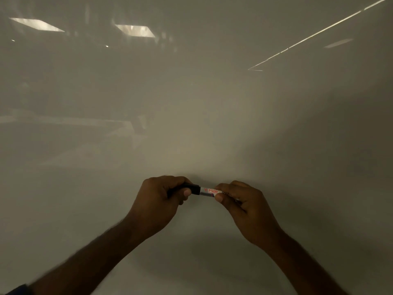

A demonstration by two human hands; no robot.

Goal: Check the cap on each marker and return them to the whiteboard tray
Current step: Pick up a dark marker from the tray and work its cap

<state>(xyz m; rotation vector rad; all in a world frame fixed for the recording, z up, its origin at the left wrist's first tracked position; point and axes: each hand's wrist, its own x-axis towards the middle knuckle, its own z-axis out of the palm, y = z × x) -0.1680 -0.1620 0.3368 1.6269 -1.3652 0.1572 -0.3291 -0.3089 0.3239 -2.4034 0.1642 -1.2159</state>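
A single whiteboard marker (207,191) is held horizontally between both hands, low in the centre of the view and in front of a glossy whiteboard (191,103). The black cap (192,188) is seated on the left end of the barrel and is enclosed by the left hand (158,201), whose fingers are curled around it with the thumb pressed against the cap's edge. The white barrel, printed with red lettering, is pinched by the right hand (244,207) between thumb and curled fingers; the far end of the barrel is hidden inside that hand. Only a short middle section of the marker is exposed between the two thumbs.

The whiteboard surface fills almost the whole field. Reflections of two rectangular ceiling lights (136,30) are seen near the upper left, and a thin bright line (319,33) is reflected diagonally at the upper right. Dim, blurred reflected shapes are visible at mid-left; they cannot be identified.

No board edge is shown. Open space is available on every side of the hands. Both forearms enter from the bottom corners, and a dark sleeve edge (20,288) is visible at the lower left.
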